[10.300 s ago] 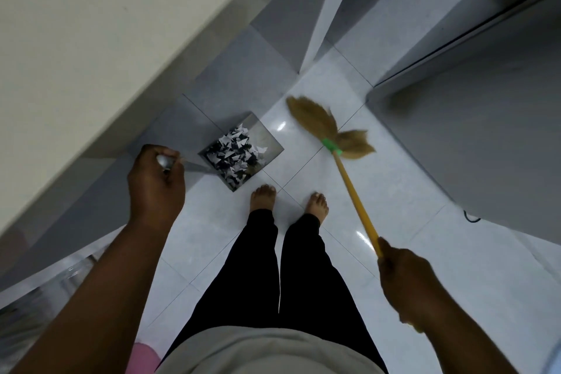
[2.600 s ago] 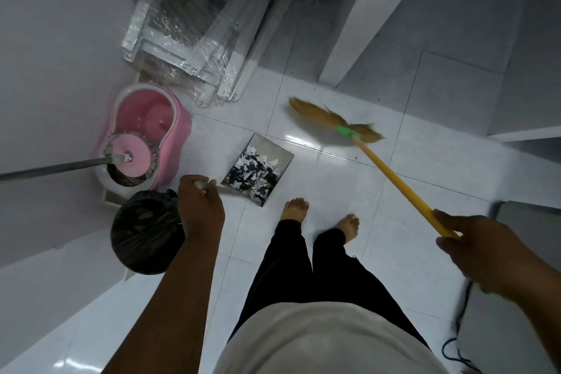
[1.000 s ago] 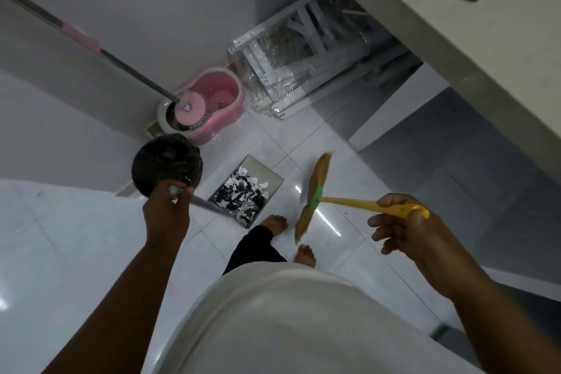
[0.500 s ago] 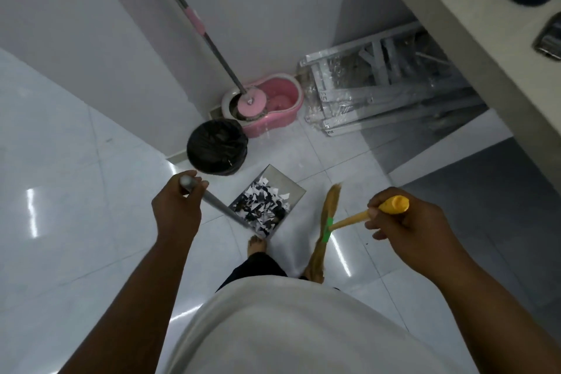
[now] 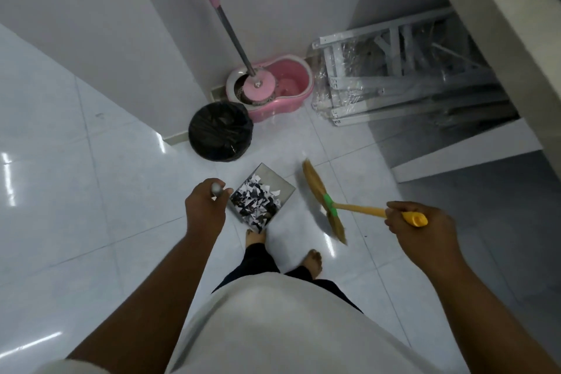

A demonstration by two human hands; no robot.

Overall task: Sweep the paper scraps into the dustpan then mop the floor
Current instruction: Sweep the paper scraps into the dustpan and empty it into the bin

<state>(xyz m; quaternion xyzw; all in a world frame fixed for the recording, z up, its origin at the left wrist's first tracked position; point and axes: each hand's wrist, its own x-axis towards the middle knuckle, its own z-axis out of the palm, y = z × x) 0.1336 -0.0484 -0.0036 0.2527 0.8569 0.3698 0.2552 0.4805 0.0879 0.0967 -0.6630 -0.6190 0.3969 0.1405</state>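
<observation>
My left hand (image 5: pixel 205 212) grips the metal handle of the dustpan (image 5: pixel 280 187), which hangs above the floor. Several black and white paper scraps (image 5: pixel 254 203) fill the pan. My right hand (image 5: pixel 420 229) grips the yellow handle of the broom (image 5: pixel 323 200), near its end; the straw head points down at the white tiles, to the right of the dustpan. A mop (image 5: pixel 226 23) with a pink grip stands in the pink spin bucket (image 5: pixel 288 85) against the wall.
A bin lined with a black bag (image 5: pixel 220 130) stands just beyond the dustpan, in front of the bucket. Wrapped white metal frames (image 5: pixel 388 76) lean under a counter (image 5: pixel 498 24) on the right. My bare feet (image 5: pixel 312 261) are on the tiles below the dustpan.
I have stepped closer to the bin and bucket, carrying the dustpan and broom. The broom head has swung out to the right of the dustpan.
</observation>
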